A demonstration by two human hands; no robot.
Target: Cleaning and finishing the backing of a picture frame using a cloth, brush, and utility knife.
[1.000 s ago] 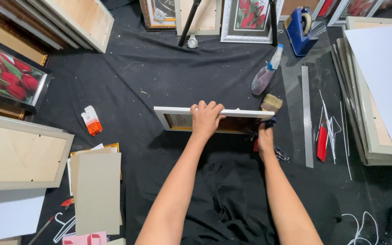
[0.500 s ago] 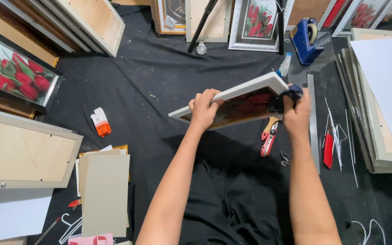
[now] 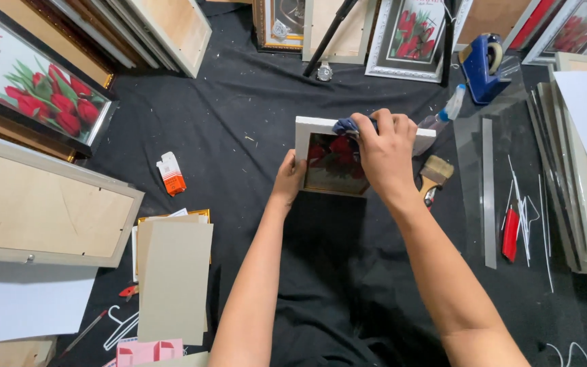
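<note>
A small white picture frame with a red-flower print under its glass is held face up above a black cloth that covers the work surface, near the middle of the view. Its left edge is gripped by the left hand, the thumb laid over the front rim and the fingers curled out of sight behind it. The right hand is pressed flat on the glass, fingers together and bent, with a dark blue cloth bunched under the fingertips at the frame's upper edge. Just right of the frame, a wooden-handled brush is seen lying on the black cloth, and a small spray bottle lies just beyond the frame's upper right corner. Farther right, a long metal ruler lies lengthwise, with a red utility knife and several thin white strips beside it. A blue tape dispenser stands at the upper right. At the left, an orange-and-white packet lies alone, and grey card sheets are stacked nearer the person. A large frame turned back side up is noted at the far left, below a framed tulip print leaning there.
</note>
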